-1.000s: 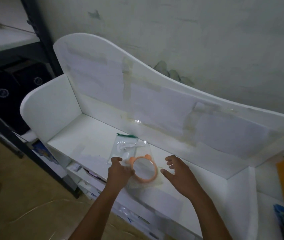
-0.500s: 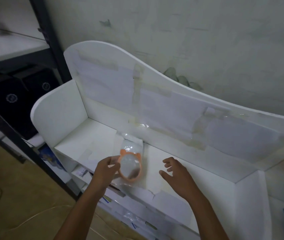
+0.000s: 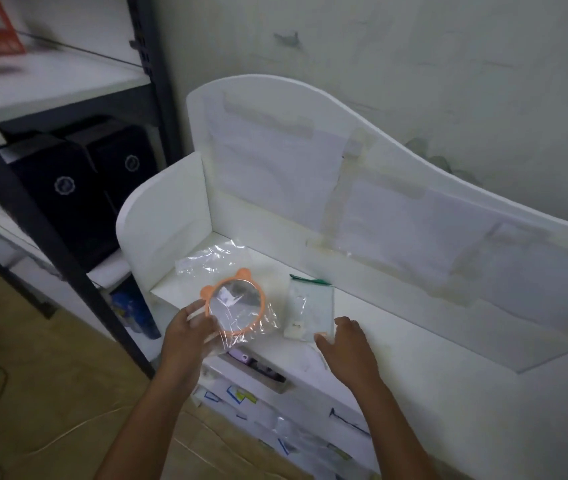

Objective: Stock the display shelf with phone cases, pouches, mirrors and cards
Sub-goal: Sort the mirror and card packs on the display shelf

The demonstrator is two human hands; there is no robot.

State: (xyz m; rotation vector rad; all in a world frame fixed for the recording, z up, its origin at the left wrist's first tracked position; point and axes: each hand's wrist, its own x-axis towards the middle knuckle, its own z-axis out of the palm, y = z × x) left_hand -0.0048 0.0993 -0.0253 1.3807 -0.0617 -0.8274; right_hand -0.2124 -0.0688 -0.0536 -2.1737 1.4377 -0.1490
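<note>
being gripped at its left rim by the left hand (image 3: 194, 327), a round orange mirror (image 3: 235, 304) in clear wrap is being held over the white display shelf (image 3: 396, 327). the right hand (image 3: 344, 344), fingers spread, is touching a green-topped pouch (image 3: 310, 308) lying just beyond.

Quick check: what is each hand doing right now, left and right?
Left hand: closed on the plastic-wrapped orange mirror, holding it at the shelf's front edge.
Right hand: open, holding nothing, fingertips at the near edge of the clear pouch.
</note>
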